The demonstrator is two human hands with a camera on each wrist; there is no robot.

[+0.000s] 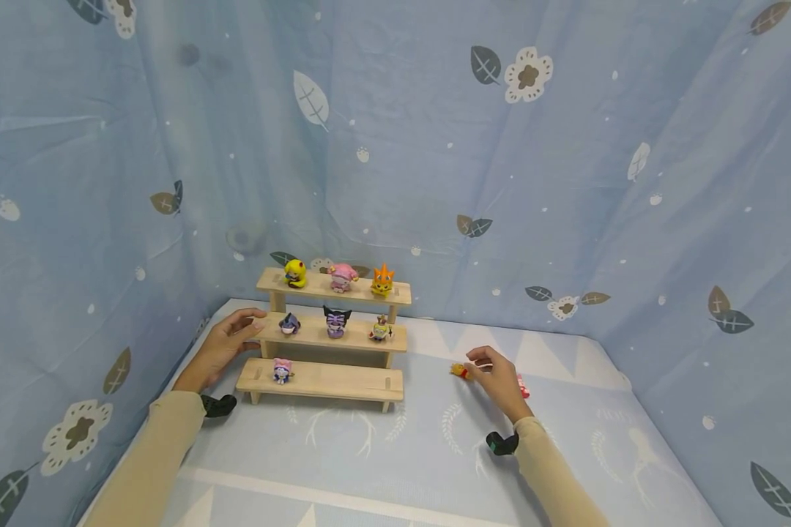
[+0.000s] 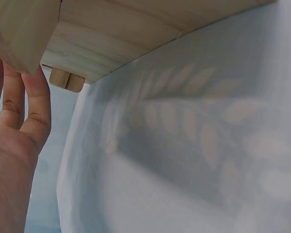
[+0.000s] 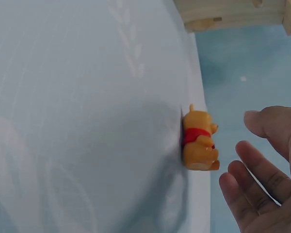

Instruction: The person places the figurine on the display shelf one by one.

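A three-tier wooden display stand (image 1: 343, 380) stands at the left of the table. My left hand (image 1: 227, 340) grips the left end of its middle tier; in the left wrist view the fingers (image 2: 36, 97) reach up behind a wooden board (image 2: 102, 29). A Winnie the Pooh figurine (image 3: 198, 141) in a red shirt lies on its back on the table, right of the stand. My right hand (image 1: 497, 377) hovers close beside it, thumb and fingers apart, with a gap to the figurine in the right wrist view. A red-and-white figurine (image 1: 524, 386) is partly hidden behind this hand.
The top tier bears a yellow figurine (image 1: 295, 273), a pink one (image 1: 341, 277) and an orange one (image 1: 382, 281). On the middle tier are several more, including a black-eared purple figurine (image 1: 336, 323). A pink-and-purple figurine (image 1: 282, 371) stands at the bottom tier's left. Blue patterned curtains (image 1: 422, 146) surround the table.
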